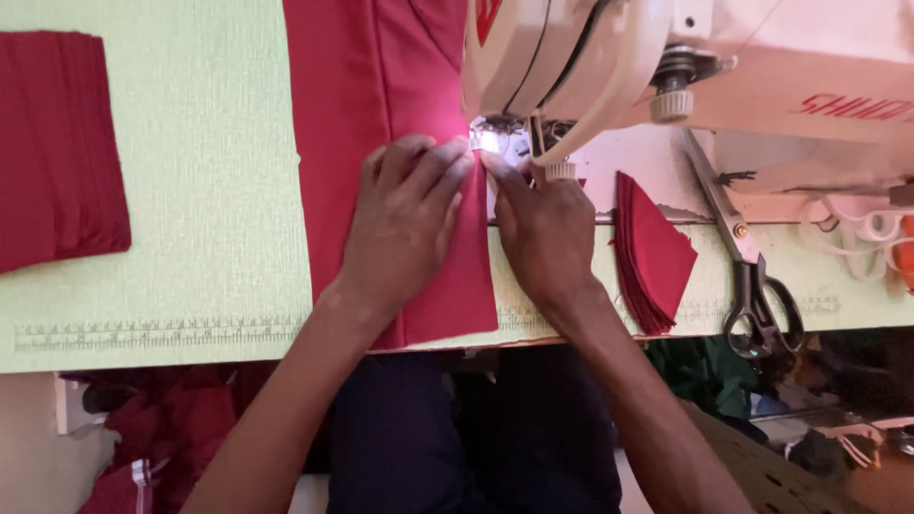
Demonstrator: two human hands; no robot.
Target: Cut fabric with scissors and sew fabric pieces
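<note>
A long piece of red fabric [367, 86] lies on the pale green table [209, 219] and runs under the head of a white sewing machine [571, 57]. My left hand [405, 224] lies flat on the fabric, fingers spread, fingertips close to the lit needle area [490, 141]. My right hand [545, 228] rests beside it, its fingers pressing the fabric's right edge just in front of the presser foot. Neither hand holds anything lifted.
A stack of folded red cloth [57, 148] sits at the far left. Small red cut pieces [652, 252] are piled right of my right hand. Black-handled scissors [747, 266] lie further right. A ruler strip [152, 333] runs along the table's near edge.
</note>
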